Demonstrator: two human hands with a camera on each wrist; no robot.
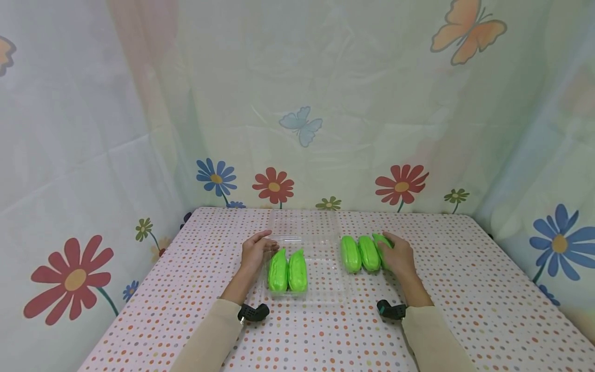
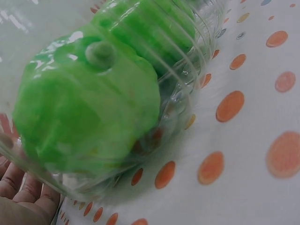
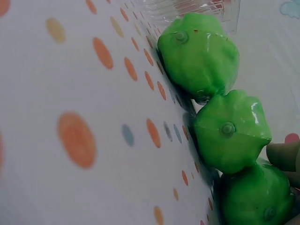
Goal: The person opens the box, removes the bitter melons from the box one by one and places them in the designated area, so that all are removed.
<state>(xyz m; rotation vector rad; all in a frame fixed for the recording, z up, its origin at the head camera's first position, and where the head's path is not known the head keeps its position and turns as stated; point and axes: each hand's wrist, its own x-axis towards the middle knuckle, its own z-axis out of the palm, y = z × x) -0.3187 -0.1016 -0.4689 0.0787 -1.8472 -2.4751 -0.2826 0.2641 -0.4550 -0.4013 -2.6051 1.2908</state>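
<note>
A clear plastic box (image 1: 325, 279) lies open, its lid folded back. Inside, at the left, two green toy bitter melons (image 1: 298, 274) lie side by side. My left hand (image 1: 253, 253) rests by the box's left wall, fingers loosely bent; in the left wrist view its fingers (image 2: 30, 190) show just outside the clear plastic. Right of the box is a row of three more melons (image 1: 350, 254). My right hand (image 1: 401, 256) grips the rightmost melon (image 3: 255, 197), thumb (image 3: 283, 154) on its upper side; the hand partly covers this melon in the head view.
The clear lid (image 1: 304, 222) extends behind the box toward the back edge. A dotted cloth covers the table (image 1: 321, 341). Printed fabric curtains (image 1: 232, 103) enclose the back and both sides. Each wrist carries a small black camera (image 1: 392, 310).
</note>
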